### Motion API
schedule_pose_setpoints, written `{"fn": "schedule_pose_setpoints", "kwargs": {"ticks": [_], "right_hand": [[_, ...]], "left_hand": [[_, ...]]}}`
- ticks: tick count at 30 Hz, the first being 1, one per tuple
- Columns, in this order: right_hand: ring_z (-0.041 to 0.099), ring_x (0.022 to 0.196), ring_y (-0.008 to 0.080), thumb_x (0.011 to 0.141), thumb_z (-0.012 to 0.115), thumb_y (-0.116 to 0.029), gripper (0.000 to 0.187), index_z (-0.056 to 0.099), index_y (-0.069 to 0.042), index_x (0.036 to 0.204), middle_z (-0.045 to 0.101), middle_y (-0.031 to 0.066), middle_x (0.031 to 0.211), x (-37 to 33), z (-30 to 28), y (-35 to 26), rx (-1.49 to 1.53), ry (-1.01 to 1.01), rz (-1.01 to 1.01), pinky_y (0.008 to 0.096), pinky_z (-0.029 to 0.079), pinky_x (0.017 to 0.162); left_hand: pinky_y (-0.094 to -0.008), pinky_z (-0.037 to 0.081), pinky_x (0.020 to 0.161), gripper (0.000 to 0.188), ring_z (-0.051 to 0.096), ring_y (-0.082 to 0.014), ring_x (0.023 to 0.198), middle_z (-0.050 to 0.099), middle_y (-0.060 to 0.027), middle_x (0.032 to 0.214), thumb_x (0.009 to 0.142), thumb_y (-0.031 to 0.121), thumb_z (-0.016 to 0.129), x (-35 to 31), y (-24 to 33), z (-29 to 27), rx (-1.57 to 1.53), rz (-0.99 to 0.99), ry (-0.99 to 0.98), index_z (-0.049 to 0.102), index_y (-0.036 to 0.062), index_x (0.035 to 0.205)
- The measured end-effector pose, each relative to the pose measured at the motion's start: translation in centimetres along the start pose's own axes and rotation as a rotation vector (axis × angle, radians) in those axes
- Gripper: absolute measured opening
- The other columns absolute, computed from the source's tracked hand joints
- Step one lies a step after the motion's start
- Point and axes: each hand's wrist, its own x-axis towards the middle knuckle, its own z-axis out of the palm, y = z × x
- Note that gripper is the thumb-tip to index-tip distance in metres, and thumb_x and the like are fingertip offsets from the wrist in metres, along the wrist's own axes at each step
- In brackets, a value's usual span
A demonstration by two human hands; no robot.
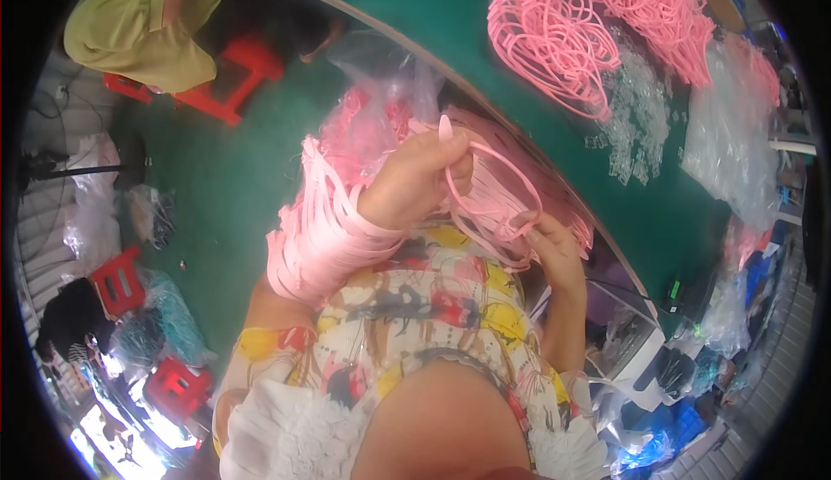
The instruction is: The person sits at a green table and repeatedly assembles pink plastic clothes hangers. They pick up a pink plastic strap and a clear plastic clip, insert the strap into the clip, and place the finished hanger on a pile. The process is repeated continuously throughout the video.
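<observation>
nearest: lap in a bright patterned dress [433,307] w/ white ruffle at the lower edge. just above it the left hand [411,186] is raised, fingers [446,129] curled closed round one pink band loop [493,194], thumb pointing up; its forearm is threaded thru a thick stack of pink bands [316,238] worn like a sleeve from wrist to elbow. right hand [554,251] sits lower & to the right, fingers pinched shut on the bottom of the same loop, so the loop hangs between both hands, over the lap and just off the bench's near edge. behind the hands a clear plastic bag [385,82] w/ more pink bands rests against that near edge. the green bench [450,4] runs diagonally from top centre to right; on it, toward the far side, a big pink pile of bands [554,34], beside it a scatter of small clear pieces [636,108], then clear bags [727,142] near the right edge. left of the bench, on the green floor [225,186]: red stools [234,77], & another person in a yellow-green top [130,25] at the far left corner of view. more red stools + bags at lower left.
</observation>
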Motion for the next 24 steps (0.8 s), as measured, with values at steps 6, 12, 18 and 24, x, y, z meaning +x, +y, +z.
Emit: {"fn": "schedule_pose_setpoints", "kwargs": {"ticks": [6,12,18,24], "right_hand": [[0.052,0.110,0.0329,0.069,0.075,-0.016,0.066,0.048,0.002,0.127,0.054,0.0198,0.119,-1.0,5.2,-4.5,-0.582,0.445,-0.729,0.0419,0.039,0.095],[0.051,0.089,0.0196,0.061,0.079,-0.011,0.079,0.044,0.001,0.131,0.051,0.0108,0.106,-0.3,4.3,-3.9,-0.452,0.366,-0.695,0.0292,0.042,0.080],[0.046,0.088,0.0127,0.063,0.077,-0.011,0.081,0.041,0.000,0.134,0.049,0.0063,0.104,-0.3,3.7,-4.0,-0.044,0.208,-0.702,0.0263,0.040,0.079],[0.046,0.088,0.0125,0.064,0.076,-0.011,0.081,0.040,-0.001,0.135,0.049,0.0066,0.105,-0.1,4.3,-3.8,0.004,0.183,-0.668,0.0254,0.039,0.079]], "left_hand": [[-0.0214,0.036,0.063,0.030,0.045,-0.0068,0.069,0.050,0.0019,0.076,0.099,0.031,0.045,-0.1,-2.1,2.5,0.346,-0.015,0.110,0.058,0.0038,0.101],[-0.0275,0.043,0.081,0.031,0.053,-0.0130,0.091,0.057,-0.0062,0.099,0.098,0.025,0.044,-0.3,-1.9,5.2,0.639,0.118,0.104,0.055,0.0001,0.113],[-0.0340,0.043,0.088,0.029,0.056,-0.0236,0.101,0.058,-0.0143,0.106,0.095,0.016,0.044,-0.3,-2.9,4.8,0.868,0.225,0.058,0.052,-0.0023,0.117],[-0.0361,0.044,0.087,0.028,0.057,-0.0312,0.100,0.057,-0.0189,0.106,0.092,0.010,0.045,-0.3,-3.1,4.4,0.904,0.262,0.038,0.051,-0.0025,0.116]]}}
